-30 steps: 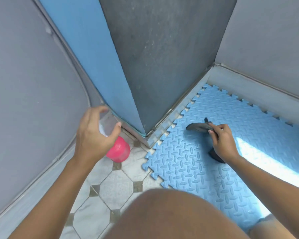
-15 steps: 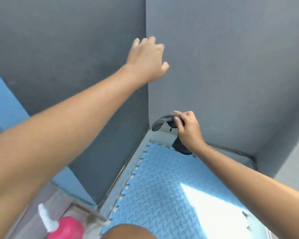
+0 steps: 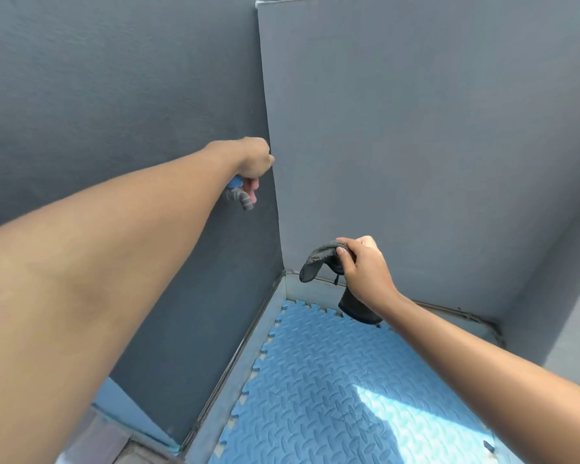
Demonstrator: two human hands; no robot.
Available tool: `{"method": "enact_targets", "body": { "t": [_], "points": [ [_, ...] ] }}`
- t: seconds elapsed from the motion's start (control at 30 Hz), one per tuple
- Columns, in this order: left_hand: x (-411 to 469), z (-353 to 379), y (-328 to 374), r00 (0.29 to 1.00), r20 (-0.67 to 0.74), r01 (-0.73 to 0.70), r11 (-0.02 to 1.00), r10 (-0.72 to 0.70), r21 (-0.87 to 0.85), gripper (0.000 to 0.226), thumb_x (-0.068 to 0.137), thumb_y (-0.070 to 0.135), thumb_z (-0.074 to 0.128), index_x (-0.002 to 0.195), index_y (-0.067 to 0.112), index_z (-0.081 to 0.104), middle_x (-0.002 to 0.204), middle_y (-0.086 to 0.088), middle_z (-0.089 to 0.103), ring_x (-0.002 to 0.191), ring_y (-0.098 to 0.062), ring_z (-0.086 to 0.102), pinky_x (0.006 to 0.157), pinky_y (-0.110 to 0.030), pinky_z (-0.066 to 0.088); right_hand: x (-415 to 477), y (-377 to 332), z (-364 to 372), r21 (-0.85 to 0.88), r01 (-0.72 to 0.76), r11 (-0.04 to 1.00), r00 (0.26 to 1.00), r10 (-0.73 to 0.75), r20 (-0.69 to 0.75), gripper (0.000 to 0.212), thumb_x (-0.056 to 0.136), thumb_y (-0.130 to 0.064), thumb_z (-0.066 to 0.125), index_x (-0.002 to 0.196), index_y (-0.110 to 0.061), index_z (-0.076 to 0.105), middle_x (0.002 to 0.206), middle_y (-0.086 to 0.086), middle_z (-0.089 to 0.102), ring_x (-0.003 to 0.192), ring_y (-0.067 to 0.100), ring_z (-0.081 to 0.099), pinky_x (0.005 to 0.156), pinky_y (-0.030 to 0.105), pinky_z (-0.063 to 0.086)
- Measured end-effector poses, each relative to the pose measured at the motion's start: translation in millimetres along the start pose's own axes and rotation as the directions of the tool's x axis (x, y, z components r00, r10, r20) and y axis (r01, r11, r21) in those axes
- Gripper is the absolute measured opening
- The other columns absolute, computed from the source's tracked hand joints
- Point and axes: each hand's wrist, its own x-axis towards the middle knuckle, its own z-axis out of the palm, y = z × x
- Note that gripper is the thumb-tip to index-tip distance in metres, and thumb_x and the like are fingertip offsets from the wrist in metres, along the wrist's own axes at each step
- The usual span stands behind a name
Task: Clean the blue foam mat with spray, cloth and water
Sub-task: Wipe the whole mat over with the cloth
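Dark grey wall (image 3: 114, 78): it fills the left side, and my left forearm stretches across it, up and away from me.
Light blue panel (image 3: 124, 406): a strip at the foot of that wall, low on the left.
Left hand (image 3: 253, 160): up beside the corner where the two walls meet, with its back turned to me. My fingers are curled down round the blue handle (image 3: 234, 181), and the fingertips (image 3: 254, 188) peek out just right of it.
Tap (image 3: 241, 196): grey, fixed to the dark wall right under my left hand, with its spout angled down and to the right.
Cloth (image 3: 317, 259): dark grey, hanging from my right hand. It is lower than the tap, off to its right and well apart from it. One end flops over to the left of my thumb. The other end hangs beneath my palm, over the far edge of the mat; I cannot tell whether it touches.
Right hand (image 3: 365, 272): held out in front of the paler wall (image 3: 416, 128). My thumb is pressed against curled fingers, pinching the cloth at its top fold.
Blue foam mat (image 3: 315, 380): flat on the floor in the corner, below both hands. Its jigsaw edge runs beside the grey border (image 3: 275, 316) along the wall. A bright sunlit patch (image 3: 416, 420) lies on its right part.
Small dark thing (image 3: 489, 446): on the mat near the lower right, too small for me to tell.
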Motion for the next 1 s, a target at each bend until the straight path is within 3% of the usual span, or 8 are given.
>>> {"method": "enact_targets", "body": {
  "t": [0.07, 0.2, 0.33, 0.43, 0.53, 0.67, 1.0],
  "points": [
    [3, 1, -2, 0.996, 0.024, -0.086, 0.996, 0.086, -0.017, 0.046, 0.104, 0.022, 0.031, 0.076, 0.000, 0.059, 0.072, -0.019, 0.077, 0.066, -0.034, 0.074, 0.077, -0.035, 0.056, 0, 1, 1, 0.009, -0.030, 1.000, 1.000, 0.030, -0.003, 0.031, 0.105, -0.027, 0.046, 0.128, -0.021, 0.065, 0.104, 0.001, 0.051, 0.104, 0.017, 0.051, 0.094, 0.038, 0.046],
    [11, 2, 0, 0.982, 0.043, -0.185, 0.982, 0.186, -0.032, 0.033, 0.102, 0.025, 0.033, 0.090, 0.004, 0.056, 0.065, -0.014, 0.076, 0.055, -0.031, 0.066, 0.068, -0.031, 0.053, 4, -1, -1, 0.023, -0.049, 0.999, 0.999, 0.048, 0.006, 0.032, 0.105, -0.028, 0.046, 0.131, -0.019, 0.064, 0.106, 0.002, 0.051, 0.107, 0.017, 0.052, 0.094, 0.037, 0.045],
    [15, 4, 0, 0.975, 0.051, -0.214, 0.975, 0.217, -0.058, 0.028, 0.099, 0.029, 0.037, 0.082, 0.013, 0.052, 0.058, -0.011, 0.072, 0.079, -0.043, 0.076, 0.085, -0.045, 0.058, 7, -1, -7, 0.035, -0.023, 0.999, 1.000, 0.024, -0.013, 0.029, 0.105, -0.025, 0.047, 0.126, -0.020, 0.066, 0.105, 0.002, 0.052, 0.106, 0.014, 0.050, 0.091, 0.033, 0.042],
    [20, 5, -1, 0.968, 0.044, -0.241, 0.965, 0.247, -0.099, 0.034, 0.100, 0.028, 0.039, 0.068, 0.016, 0.041, 0.055, -0.009, 0.070, 0.089, -0.045, 0.075, 0.071, -0.040, 0.056, 9, 1, -10, 0.029, -0.017, 0.999, 1.000, 0.017, -0.016, 0.027, 0.105, -0.024, 0.047, 0.122, -0.022, 0.068, 0.102, 0.003, 0.052, 0.102, 0.012, 0.047, 0.086, 0.032, 0.040],
    [21, 5, -1, 0.964, 0.056, -0.253, 0.959, 0.262, -0.132, 0.036, 0.105, 0.024, 0.038, 0.073, 0.013, 0.051, 0.059, -0.008, 0.072, 0.077, -0.033, 0.071, 0.058, -0.031, 0.051, 10, 3, -9, 0.022, -0.017, 1.000, 1.000, 0.017, -0.009, 0.027, 0.105, -0.023, 0.047, 0.121, -0.022, 0.068, 0.102, 0.003, 0.052, 0.102, 0.013, 0.047, 0.084, 0.031, 0.038],
    [22, 5, -2, 0.965, 0.062, -0.246, 0.959, 0.257, -0.139, 0.032, 0.104, 0.019, 0.035, 0.081, 0.011, 0.056, 0.065, -0.008, 0.075, 0.069, -0.024, 0.071, 0.058, -0.029, 0.051, 8, 2, -4, 0.011, -0.031, 0.999, 1.000, 0.031, 0.003, 0.029, 0.105, -0.025, 0.046, 0.127, -0.019, 0.066, 0.104, 0.003, 0.052, 0.101, 0.013, 0.047, 0.086, 0.030, 0.038],
    [20, 4, -2, 0.962, 0.065, -0.251, 0.951, 0.266, -0.183, 0.029, 0.103, 0.016, 0.034, 0.083, 0.011, 0.054, 0.070, -0.007, 0.074, 0.070, -0.021, 0.076, 0.060, -0.030, 0.054, 6, -2, 6, 0.012, -0.033, 0.999, 0.999, 0.033, 0.035, 0.032, 0.106, -0.028, 0.044, 0.128, -0.020, 0.065, 0.104, 0.003, 0.051, 0.101, 0.016, 0.050, 0.088, 0.034, 0.044]
  ]
}}
